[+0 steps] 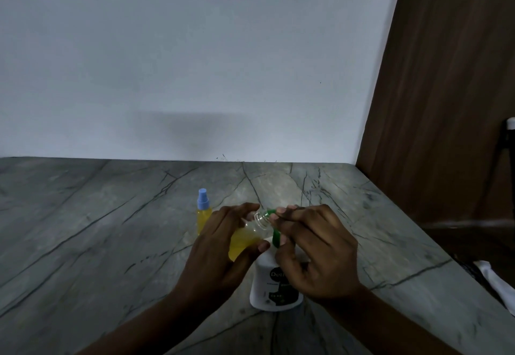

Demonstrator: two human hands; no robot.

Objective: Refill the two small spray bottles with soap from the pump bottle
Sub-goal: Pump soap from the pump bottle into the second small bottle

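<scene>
My left hand [220, 246] grips the uncapped spray bottle [248, 236], tilted and partly full of yellow soap, its mouth at the green pump head [276, 236] that my right hand [315, 248] pinches. The white pump bottle [264, 285] stands on the grey veined counter [97, 229]. The yellow-filled blue-capped bottle [204, 212] stands behind, against a white wall [167, 75].

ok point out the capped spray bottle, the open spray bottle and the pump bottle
capped spray bottle [204, 219]: head view, on its yellow lower body
open spray bottle [243, 241]: head view, on the yellow liquid in its body
pump bottle [259, 279]: head view, on the white left side of its body
</scene>
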